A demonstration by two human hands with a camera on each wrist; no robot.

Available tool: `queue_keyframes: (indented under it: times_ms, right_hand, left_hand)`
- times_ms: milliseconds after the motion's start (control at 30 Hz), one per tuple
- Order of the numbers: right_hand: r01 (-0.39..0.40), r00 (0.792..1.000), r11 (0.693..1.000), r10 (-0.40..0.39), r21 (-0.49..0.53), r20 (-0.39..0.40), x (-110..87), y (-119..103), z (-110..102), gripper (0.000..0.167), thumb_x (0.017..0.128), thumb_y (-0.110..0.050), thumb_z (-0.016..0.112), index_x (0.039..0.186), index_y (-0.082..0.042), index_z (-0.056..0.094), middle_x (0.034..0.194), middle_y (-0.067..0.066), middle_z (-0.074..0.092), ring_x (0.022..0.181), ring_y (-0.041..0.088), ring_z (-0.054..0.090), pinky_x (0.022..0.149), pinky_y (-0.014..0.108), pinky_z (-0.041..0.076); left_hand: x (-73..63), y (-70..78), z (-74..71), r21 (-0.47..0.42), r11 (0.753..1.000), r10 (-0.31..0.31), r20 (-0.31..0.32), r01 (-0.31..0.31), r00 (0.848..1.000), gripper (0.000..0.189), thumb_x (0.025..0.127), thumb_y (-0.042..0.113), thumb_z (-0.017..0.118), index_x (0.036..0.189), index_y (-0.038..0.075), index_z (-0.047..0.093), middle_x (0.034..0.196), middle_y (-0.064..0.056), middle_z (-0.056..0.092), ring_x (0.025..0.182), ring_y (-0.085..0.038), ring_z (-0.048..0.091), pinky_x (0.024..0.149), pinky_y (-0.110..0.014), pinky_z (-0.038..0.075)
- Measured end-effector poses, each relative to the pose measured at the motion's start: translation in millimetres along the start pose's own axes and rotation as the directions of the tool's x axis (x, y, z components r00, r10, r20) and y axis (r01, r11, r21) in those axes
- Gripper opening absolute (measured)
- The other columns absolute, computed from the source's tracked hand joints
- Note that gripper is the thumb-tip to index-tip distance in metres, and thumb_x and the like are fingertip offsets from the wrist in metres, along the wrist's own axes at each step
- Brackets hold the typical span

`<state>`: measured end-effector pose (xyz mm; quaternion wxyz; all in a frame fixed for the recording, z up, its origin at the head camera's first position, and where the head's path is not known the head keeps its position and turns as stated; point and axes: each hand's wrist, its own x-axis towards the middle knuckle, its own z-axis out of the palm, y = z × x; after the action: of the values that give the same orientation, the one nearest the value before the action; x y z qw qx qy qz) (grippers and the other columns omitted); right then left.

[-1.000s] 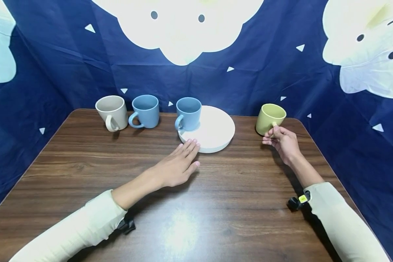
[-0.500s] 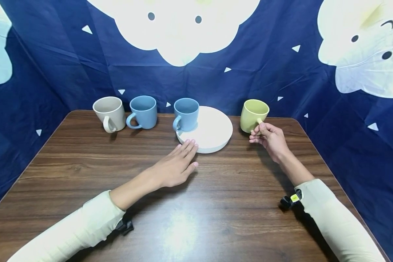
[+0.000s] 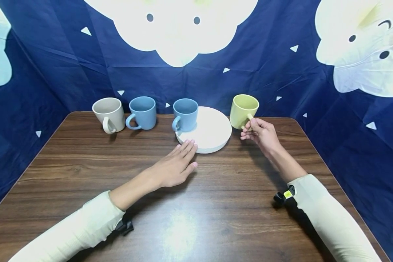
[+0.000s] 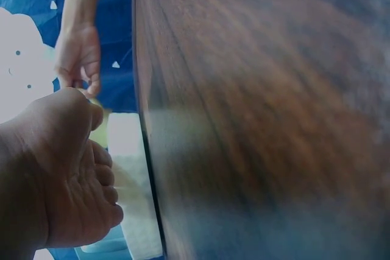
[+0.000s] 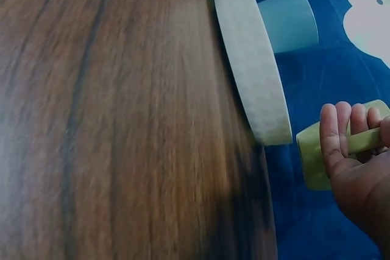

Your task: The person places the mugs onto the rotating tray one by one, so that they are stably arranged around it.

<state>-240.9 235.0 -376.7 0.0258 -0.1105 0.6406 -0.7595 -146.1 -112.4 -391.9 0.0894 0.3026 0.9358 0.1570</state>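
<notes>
My right hand (image 3: 263,136) pinches the handle of a yellow-green mug (image 3: 241,112), which is upright and just right of a thick white round stand (image 3: 213,131). In the right wrist view the mug hangs off the table, its base apart from the stand's dimpled side (image 5: 253,65). A blue mug (image 3: 186,114) stands on the left part of the stand, handle toward the front left. Straight fingers of my left hand (image 3: 171,167) touch the stand's front left rim, palm down. The left wrist view shows the hand's underside, partly covering the stand.
A second blue mug (image 3: 143,113) and a light grey mug (image 3: 109,113) stand at the back left of the brown wooden table (image 3: 222,203). Behind the table's back edge hangs a dark blue cloth (image 3: 85,76) with white cloud faces.
My right hand has carried the yellow-green mug leftward and upward, closer to the white stand. The left hand keeps its place at the rim, and the view has shifted slightly.
</notes>
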Motion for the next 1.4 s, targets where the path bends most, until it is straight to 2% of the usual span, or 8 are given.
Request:
queue_keyframes:
  times_ms: [433, 933, 1167, 1400]
  right_hand:
    - [-0.021, 0.999, 1.0, 0.02, 0.018, 0.046, 7.1, 0.4, 19.1, 0.037, 0.122, -0.012, 0.043, 0.096, -0.004, 0.068, 0.09, 0.003, 0.071, 0.08, 0.013, 0.077, 0.079, 0.031, 0.071]
    - [-0.064, 0.993, 0.998, 0.067, -0.026, 0.102, 16.0, 3.1, 38.4, 0.038, 0.122, -0.012, 0.044, 0.093, -0.007, 0.069, 0.084, 0.002, 0.073, 0.078, 0.013, 0.075, 0.078, 0.029, 0.07]
    - [-0.1, 0.986, 0.993, 0.108, -0.069, 0.129, 21.8, 8.9, 46.4, 0.034, 0.122, -0.012, 0.043, 0.098, -0.003, 0.066, 0.087, 0.003, 0.072, 0.077, 0.015, 0.076, 0.078, 0.027, 0.069]
    - [-0.134, 0.981, 0.983, 0.15, -0.129, 0.124, 29.3, 14.5, 51.2, 0.032, 0.123, -0.016, 0.045, 0.103, 0.001, 0.065, 0.088, 0.002, 0.071, 0.077, 0.014, 0.075, 0.078, 0.026, 0.068]
  left_hand:
    - [0.8, -0.3, -0.5, 0.017, 1.0, 0.012, 0.003, -0.012, 1.0, 0.072, 0.124, 0.043, 0.035, 0.179, 0.001, 0.017, 0.19, -0.02, 0.006, 0.18, -0.035, 0.002, 0.147, -0.054, 0.009]
    - [2.2, 0.9, -0.8, 0.007, 1.0, -0.001, -0.002, 0.001, 1.0, 0.073, 0.123, 0.042, 0.039, 0.178, -0.002, 0.019, 0.189, -0.022, 0.008, 0.179, -0.035, 0.002, 0.147, -0.054, 0.009]
    - [0.7, 1.6, -0.9, 0.004, 1.0, 0.001, -0.005, -0.001, 1.0, 0.073, 0.123, 0.042, 0.039, 0.178, -0.002, 0.019, 0.189, -0.023, 0.008, 0.179, -0.037, 0.004, 0.147, -0.054, 0.01]
    - [0.0, 1.8, -0.9, 0.003, 1.0, 0.006, -0.002, -0.006, 1.0, 0.073, 0.123, 0.042, 0.039, 0.178, -0.002, 0.019, 0.189, -0.024, 0.009, 0.179, -0.037, 0.004, 0.147, -0.054, 0.01]
